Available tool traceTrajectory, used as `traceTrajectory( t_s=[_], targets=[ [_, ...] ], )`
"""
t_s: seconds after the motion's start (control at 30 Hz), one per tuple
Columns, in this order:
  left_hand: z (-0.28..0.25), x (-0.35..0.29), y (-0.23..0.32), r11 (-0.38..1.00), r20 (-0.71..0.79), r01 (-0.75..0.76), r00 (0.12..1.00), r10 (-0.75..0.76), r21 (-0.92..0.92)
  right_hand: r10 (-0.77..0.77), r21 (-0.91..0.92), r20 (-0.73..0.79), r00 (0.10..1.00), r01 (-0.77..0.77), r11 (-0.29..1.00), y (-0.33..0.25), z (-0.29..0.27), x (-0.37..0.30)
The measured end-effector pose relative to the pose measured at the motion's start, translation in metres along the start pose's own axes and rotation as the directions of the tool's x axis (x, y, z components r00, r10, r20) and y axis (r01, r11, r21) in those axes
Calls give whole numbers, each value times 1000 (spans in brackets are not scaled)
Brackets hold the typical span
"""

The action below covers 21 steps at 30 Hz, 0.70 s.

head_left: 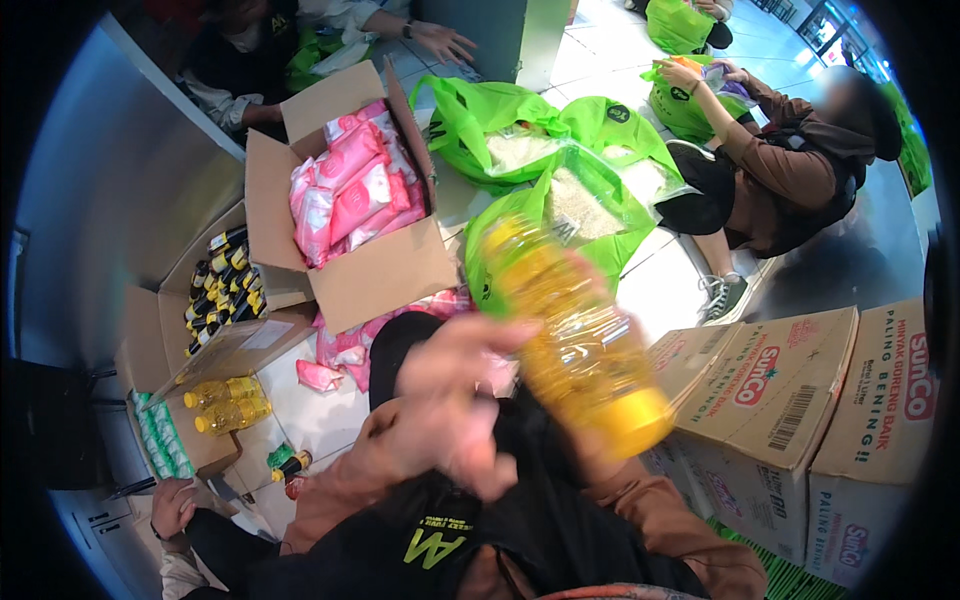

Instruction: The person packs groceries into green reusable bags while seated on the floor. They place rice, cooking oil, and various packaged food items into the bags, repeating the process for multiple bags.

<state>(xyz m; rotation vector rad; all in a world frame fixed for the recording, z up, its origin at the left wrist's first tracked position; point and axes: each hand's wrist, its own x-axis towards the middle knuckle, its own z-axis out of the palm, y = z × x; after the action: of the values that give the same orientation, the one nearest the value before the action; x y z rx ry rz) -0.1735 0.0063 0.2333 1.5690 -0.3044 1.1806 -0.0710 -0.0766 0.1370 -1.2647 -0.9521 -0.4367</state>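
My right hand grips a clear plastic bottle of yellow cooking oil. The bottle lies tilted in the air, its yellow cap toward my lower right; much of that hand is hidden behind it. Left of the bottle is my left hand, smeared by motion, with fingers apart and nothing seen in them. One fingertip comes close to the bottle's side; whether it touches I cannot tell. Beyond the bottle stand open green bags with clear packs of what looks like rice inside.
An open carton of pink-and-white packets stands ahead left. Beside it are a box of dark yellow-capped bottles and several oil bottles. Large cartons stand at right. Co-workers sit around, one handling a green bag; another person's hand shows lower left.
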Motion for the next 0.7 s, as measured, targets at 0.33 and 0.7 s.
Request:
traceTrajectory(
  t_s=[0.33, 0.7],
  targets=[
    [0, -22, -181, 44, -3, 109, 399, -917, 993, 566, 125, -198, 800, -552, 824, 86, -47, 61],
    [2, -8, -143, 196, -31, 240, 704, -709, 951, 788, -158, -1, 616, -778, 608, 197, 40, -59]
  ],
)
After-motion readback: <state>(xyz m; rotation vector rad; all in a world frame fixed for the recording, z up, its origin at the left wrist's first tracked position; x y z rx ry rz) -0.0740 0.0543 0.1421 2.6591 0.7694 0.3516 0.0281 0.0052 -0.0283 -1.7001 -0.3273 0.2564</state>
